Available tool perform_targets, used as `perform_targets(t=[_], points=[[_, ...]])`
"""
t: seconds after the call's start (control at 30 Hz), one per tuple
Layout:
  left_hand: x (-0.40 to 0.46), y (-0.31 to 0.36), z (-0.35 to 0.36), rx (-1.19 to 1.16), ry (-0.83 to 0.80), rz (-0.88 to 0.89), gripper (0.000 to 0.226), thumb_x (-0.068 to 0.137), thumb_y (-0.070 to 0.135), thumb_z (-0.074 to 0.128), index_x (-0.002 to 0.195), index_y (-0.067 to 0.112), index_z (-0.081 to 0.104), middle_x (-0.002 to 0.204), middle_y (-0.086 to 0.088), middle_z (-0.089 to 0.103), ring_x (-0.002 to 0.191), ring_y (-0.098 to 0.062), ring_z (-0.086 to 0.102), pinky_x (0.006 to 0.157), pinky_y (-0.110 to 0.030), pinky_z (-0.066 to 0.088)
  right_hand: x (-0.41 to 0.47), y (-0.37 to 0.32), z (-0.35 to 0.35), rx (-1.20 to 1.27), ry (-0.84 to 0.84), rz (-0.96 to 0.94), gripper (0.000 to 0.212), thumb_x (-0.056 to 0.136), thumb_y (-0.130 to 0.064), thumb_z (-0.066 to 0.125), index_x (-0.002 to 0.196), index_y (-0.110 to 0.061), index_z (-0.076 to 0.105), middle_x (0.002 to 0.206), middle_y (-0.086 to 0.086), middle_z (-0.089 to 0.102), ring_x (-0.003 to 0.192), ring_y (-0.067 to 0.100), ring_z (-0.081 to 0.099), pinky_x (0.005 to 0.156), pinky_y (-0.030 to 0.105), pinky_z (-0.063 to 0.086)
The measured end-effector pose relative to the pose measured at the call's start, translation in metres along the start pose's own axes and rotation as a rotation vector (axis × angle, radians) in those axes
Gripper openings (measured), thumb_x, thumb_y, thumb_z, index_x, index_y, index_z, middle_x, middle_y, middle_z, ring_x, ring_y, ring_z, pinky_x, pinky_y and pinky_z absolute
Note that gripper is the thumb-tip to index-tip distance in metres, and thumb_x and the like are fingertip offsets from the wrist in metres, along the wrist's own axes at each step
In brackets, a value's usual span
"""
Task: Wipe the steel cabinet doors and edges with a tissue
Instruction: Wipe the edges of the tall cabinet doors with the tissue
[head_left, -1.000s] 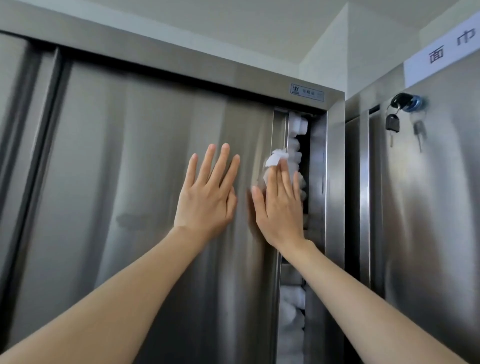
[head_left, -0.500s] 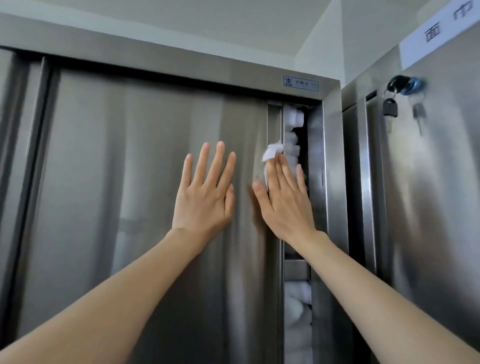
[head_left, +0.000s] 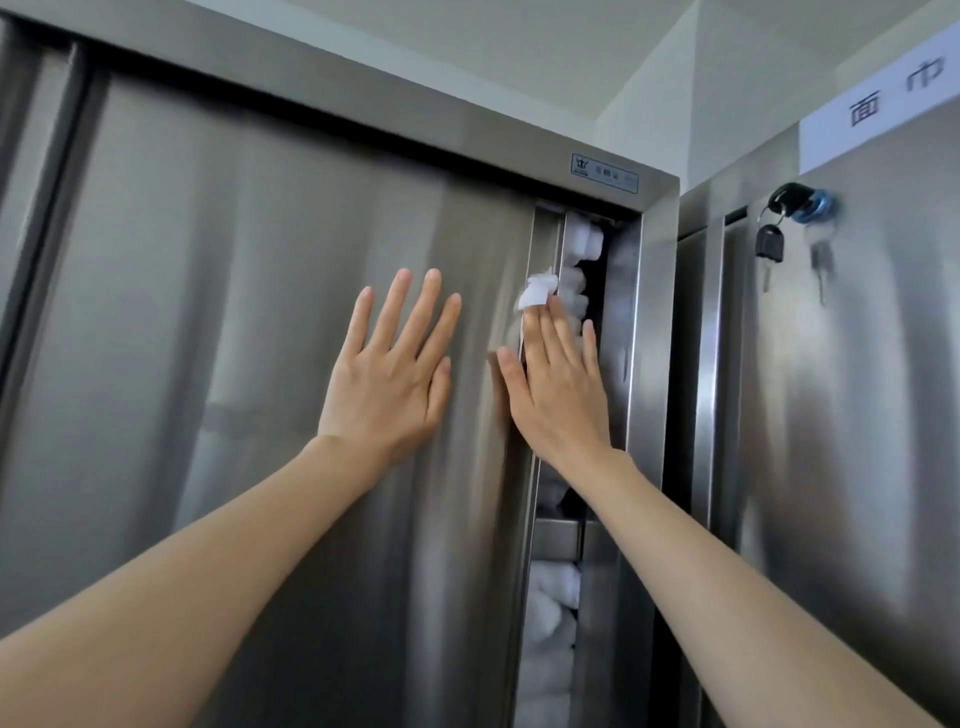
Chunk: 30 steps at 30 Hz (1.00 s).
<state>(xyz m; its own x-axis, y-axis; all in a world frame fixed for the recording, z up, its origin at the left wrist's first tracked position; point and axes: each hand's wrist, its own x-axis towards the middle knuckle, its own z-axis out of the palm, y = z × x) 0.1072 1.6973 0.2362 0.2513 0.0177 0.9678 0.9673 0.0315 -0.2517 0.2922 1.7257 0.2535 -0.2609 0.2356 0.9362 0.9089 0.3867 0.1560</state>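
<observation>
I see my left hand (head_left: 387, 382) spread flat, fingers fanned, palm pressed against the brushed steel cabinet door (head_left: 249, 364) and holding nothing. Just beside it, my right hand (head_left: 558, 392) also lies flat with its fingers extended, pinning a crumpled white tissue (head_left: 537, 292) under the fingertips against the door's vertical edge (head_left: 540, 244); the tissue pokes out above my fingers. The door is smooth, streaked with soft reflections, and stands slightly ajar. In the narrow gap right of my right hand I see rolled white towels (head_left: 579, 265) stacked inside the cabinet, with more of them (head_left: 550, 613) below my right wrist under a steel shelf (head_left: 558, 538). Above both hands runs the cabinet's top rail with a small blue-and-white label (head_left: 605, 174). Well to the right of my right hand stands a second steel cabinet (head_left: 857, 415) carrying a lock with a black-headed key and dangling keys (head_left: 789, 223), and a white sign with dark characters (head_left: 883, 98) above it.
</observation>
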Motion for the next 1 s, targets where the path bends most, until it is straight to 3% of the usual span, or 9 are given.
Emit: perform_targets(t=[0.23,0.43,0.53,0.7,0.9,1.0], points=[[0.001,-0.001,0.001,0.032,-0.003,0.007,0.058,0.100,0.031,0.028,0.156,0.012,0.029,0.163,-0.011,0.021,0.151,-0.033,0.016,0.121,-0.054,0.014,0.086,0.003,-0.028,0.057,-0.002,0.119,0.064,0.107,-0.045,0.015,0.158,-0.007,0.006,0.167,0.006,0.000,0.153,0.013,-0.006,0.122,0.037,-0.011],[0.000,0.000,0.002,0.027,0.018,0.009,0.059,0.100,0.032,0.028,0.155,0.011,0.031,0.163,-0.013,0.022,0.150,-0.035,0.018,0.121,-0.055,0.015,0.014,-0.005,-0.008,0.101,-0.019,0.050,0.081,0.095,-0.059,-0.002,0.158,-0.008,0.002,0.166,0.005,-0.008,0.148,0.007,-0.018,0.120,0.031,-0.017],[0.001,0.000,0.002,0.032,0.025,0.014,0.058,0.100,0.031,0.031,0.155,0.011,0.032,0.162,-0.013,0.023,0.150,-0.036,0.019,0.120,-0.056,0.017,0.036,0.000,-0.017,0.059,-0.058,0.067,0.069,0.105,-0.051,0.010,0.157,-0.007,0.001,0.166,0.005,-0.008,0.150,0.009,-0.017,0.121,0.032,-0.017],[0.001,-0.002,0.004,0.038,0.040,0.015,0.059,0.099,0.031,0.034,0.154,0.012,0.033,0.162,-0.012,0.024,0.150,-0.034,0.019,0.121,-0.054,0.015,0.079,0.006,-0.026,0.039,-0.022,0.084,0.064,0.107,-0.045,0.015,0.158,-0.007,0.004,0.167,0.005,-0.001,0.152,0.011,-0.007,0.123,0.037,-0.011],[0.001,0.000,0.003,0.033,0.050,0.009,0.059,0.099,0.032,0.031,0.153,0.011,0.035,0.162,-0.013,0.026,0.150,-0.035,0.021,0.121,-0.054,0.016,0.017,-0.002,-0.008,0.095,-0.008,0.029,0.085,0.091,-0.060,-0.006,0.158,-0.008,0.005,0.166,0.004,-0.002,0.151,0.009,-0.013,0.122,0.034,-0.014],[0.001,0.001,0.003,0.045,0.046,0.009,0.059,0.099,0.032,0.030,0.154,0.010,0.034,0.162,-0.014,0.025,0.150,-0.035,0.020,0.121,-0.055,0.016,0.033,0.004,-0.017,0.040,-0.047,0.041,0.079,0.097,-0.059,0.000,0.158,-0.008,0.003,0.167,0.004,-0.002,0.152,0.010,-0.011,0.123,0.036,-0.012]])
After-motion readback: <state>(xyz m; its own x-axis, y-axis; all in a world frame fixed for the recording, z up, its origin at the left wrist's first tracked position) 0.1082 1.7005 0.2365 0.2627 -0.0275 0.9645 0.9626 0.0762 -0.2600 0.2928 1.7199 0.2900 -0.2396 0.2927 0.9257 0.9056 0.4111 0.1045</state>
